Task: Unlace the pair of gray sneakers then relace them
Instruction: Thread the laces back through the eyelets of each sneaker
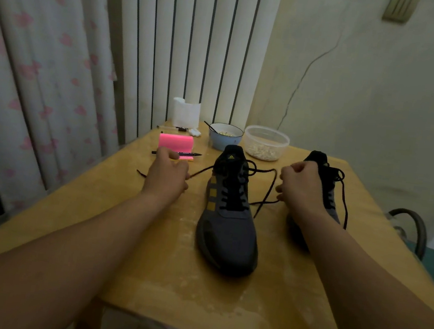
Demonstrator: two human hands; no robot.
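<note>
A gray sneaker (pixel 229 232) with yellow stripes and a black tongue stands in the middle of the wooden table (pixel 167 282), toe toward me. Its black lace (pixel 268 187) is loose at the top and runs out to both sides. My left hand (pixel 166 175) is closed on the left lace end, which trails past it to the left. My right hand (pixel 299 187) pinches the right lace end. The second gray sneaker (pixel 330 187) stands further right, mostly hidden behind my right hand and forearm, its lace hanging down its side.
At the back of the table are a pink sticky-note block (pixel 175 143) with a black pen (pixel 176 154), a blue bowl (pixel 225 136) with a spoon, a clear plastic tub (pixel 265 143) of pale bits, and a white paper holder (pixel 185 112). A chair (pixel 411 231) stands at the right.
</note>
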